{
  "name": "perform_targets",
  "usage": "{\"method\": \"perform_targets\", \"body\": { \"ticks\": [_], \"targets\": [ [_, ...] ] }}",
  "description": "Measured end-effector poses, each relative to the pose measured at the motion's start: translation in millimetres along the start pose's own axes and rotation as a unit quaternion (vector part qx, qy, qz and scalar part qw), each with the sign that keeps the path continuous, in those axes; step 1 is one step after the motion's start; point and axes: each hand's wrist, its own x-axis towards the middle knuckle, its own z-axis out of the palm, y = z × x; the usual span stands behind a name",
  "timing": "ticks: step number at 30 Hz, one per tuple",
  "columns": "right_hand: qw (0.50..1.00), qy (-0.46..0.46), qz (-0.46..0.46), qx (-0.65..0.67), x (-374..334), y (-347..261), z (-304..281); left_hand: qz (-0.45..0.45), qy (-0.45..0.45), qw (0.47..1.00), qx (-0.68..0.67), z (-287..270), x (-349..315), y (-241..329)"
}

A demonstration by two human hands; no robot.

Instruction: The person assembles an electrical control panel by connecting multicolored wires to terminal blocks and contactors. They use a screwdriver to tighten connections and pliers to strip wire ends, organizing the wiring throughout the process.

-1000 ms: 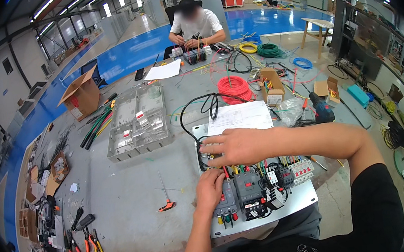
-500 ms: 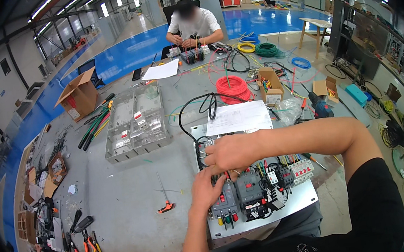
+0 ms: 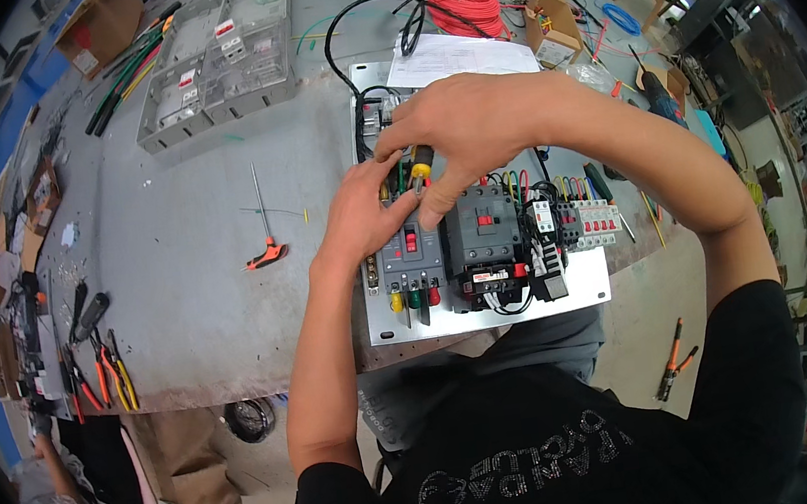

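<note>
My right hand [image 3: 469,128] arches over the upper end of a grey breaker [image 3: 412,251] with a red switch. Its fingers and thumb close round a screwdriver [image 3: 422,162] with a yellow-and-black handle; the tip is hidden. My left hand [image 3: 358,207] lies on the breaker's upper left, thumb and fingers bent together near the coloured wires, and what they pinch is hidden. A larger dark contactor [image 3: 483,227] with a red centre sits beside the breaker. Both are on a metal mounting plate [image 3: 570,292] with a row of white small breakers [image 3: 599,218].
Left of the plate lies an orange-handled T-shaped tool [image 3: 266,256]. Pliers [image 3: 114,373] and a clear divided parts box [image 3: 248,95] are farther left. Paper sheets [image 3: 460,57], a red wire coil [image 3: 464,8] and a cardboard box [image 3: 552,27] stand beyond. Another person's arm [image 3: 55,466] shows lower left.
The view has tilted down, so the bench sits higher and the co-worker opposite is out of sight. A screwdriver handle now shows under my right hand; both hands stay at the breaker's upper end.
</note>
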Motion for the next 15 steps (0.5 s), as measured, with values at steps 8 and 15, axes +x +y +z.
{"method": "perform_targets", "body": {
  "ticks": [8,15],
  "targets": [
    [0.986,0.04,-0.127,0.102,-1.4,9.2,-1.2,0.077,0.039,0.996,0.01,-0.9,4.1,-13.2],
    [0.974,0.08,-0.108,0.182,9.4,12.8,10.6,0.049,-0.011,0.997,-0.062,-3.7,12.5,-18.8]
  ]
}}
